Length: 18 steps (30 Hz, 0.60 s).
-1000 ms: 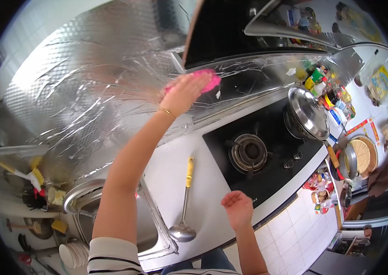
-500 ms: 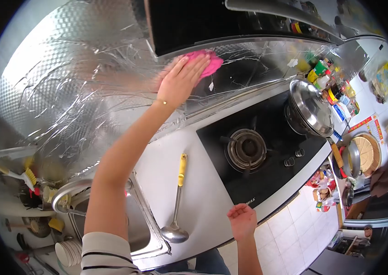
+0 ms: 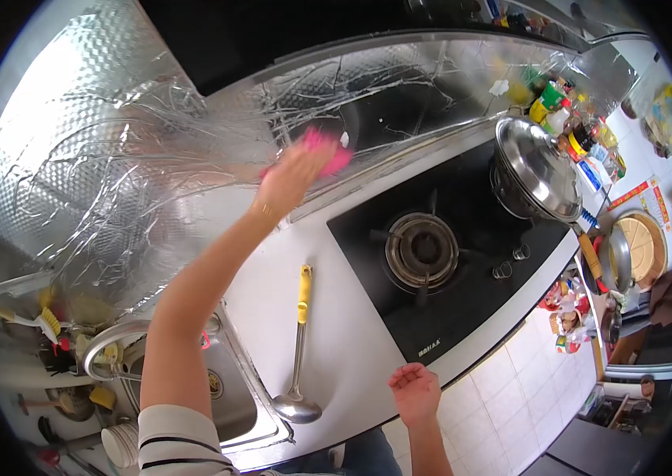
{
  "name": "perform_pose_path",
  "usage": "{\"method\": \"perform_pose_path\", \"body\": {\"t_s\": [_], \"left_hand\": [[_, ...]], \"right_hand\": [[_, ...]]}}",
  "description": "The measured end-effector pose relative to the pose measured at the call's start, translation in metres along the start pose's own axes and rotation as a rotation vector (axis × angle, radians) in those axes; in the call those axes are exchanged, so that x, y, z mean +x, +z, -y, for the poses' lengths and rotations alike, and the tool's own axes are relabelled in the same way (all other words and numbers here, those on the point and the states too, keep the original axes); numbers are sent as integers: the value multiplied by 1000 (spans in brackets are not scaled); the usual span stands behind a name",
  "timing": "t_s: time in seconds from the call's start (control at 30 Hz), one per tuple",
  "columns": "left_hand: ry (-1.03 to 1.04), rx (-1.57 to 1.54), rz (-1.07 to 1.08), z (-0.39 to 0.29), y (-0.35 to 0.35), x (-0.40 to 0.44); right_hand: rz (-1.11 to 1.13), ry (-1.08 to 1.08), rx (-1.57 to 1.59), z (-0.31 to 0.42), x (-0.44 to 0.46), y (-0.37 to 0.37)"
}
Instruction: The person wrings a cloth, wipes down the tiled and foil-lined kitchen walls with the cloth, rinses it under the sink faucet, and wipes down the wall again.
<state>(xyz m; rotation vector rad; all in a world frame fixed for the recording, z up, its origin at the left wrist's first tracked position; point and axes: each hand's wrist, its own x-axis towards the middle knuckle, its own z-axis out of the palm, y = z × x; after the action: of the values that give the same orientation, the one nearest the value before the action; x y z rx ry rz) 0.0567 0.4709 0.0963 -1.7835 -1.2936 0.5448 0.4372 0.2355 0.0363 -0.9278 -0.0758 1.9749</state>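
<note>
My left hand [image 3: 292, 178] presses a pink cloth [image 3: 336, 159] against the foil-covered wall [image 3: 217, 131], low down under the range hood. Motion blurs the hand and the cloth. Near the counter's front edge, my right hand [image 3: 415, 394] is raised with its fingers loosely bent, palm up and holding nothing. Between my arms a steel ladle [image 3: 298, 408] with a yellow handle lies on the white counter [image 3: 352, 349]. The black gas stove [image 3: 367, 293] is right of the ladle.
A lidded steel pot [image 3: 538, 170] stands on the stove's far burner, with several bottles [image 3: 582, 143] behind it. The sink [image 3: 241, 412] and its faucet [image 3: 102, 345] are at the left. Overhead is the black range hood [image 3: 272, 36].
My left hand has slid the pink cloth down and left along the foil wall, away from the hood's edge. My right hand stays about where it was.
</note>
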Motion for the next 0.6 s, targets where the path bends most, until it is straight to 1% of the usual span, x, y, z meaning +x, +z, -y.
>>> {"method": "perform_pose_path", "body": {"t_s": [0.03, 0.07, 0.1, 0.13, 0.2, 0.27, 0.3, 0.33, 0.4, 0.43, 0.47, 0.5, 0.53, 0.6], "left_hand": [[-74, -39, -39, 15, -19, 31], [-106, -80, -130, 19, -27, 58], [-143, -120, -222, 18, -30, 78], [-136, -121, -229, 5, -21, 92], [129, -168, -15, -42, 13, 108], [211, -279, 26, -88, 54, 80], [190, -219, -8, -92, 54, 56], [172, -154, -40, -92, 55, 29], [238, -122, 37, -76, 56, -18], [234, -114, 50, -70, 55, -46], [185, -124, 75, -66, 52, -76], [134, -136, 99, -63, 49, -92], [128, -130, 114, -62, 50, -97], [124, -154, 50, -69, 61, -101]], "right_hand": [[-14, 1, 7, 1, 1, -1], [-16, -19, -8, 2, 2, 2], [-12, -40, -23, 1, 5, 4], [14, -44, 0, -2, 9, 3], [32, -49, 18, -9, 13, 15], [66, -51, 13, -13, 14, 24], [76, -12, 13, -14, 11, 27], [90, 27, 18, -14, 9, 28], [49, 44, -41, -8, 0, 23], [16, 56, -97, -6, -2, 20], [26, 70, -97, -2, -4, 14], [-21, 36, -77, 4, -7, 7], [-67, 3, -57, 9, -7, 0], [-78, -6, -82, 18, -12, -10]]}}
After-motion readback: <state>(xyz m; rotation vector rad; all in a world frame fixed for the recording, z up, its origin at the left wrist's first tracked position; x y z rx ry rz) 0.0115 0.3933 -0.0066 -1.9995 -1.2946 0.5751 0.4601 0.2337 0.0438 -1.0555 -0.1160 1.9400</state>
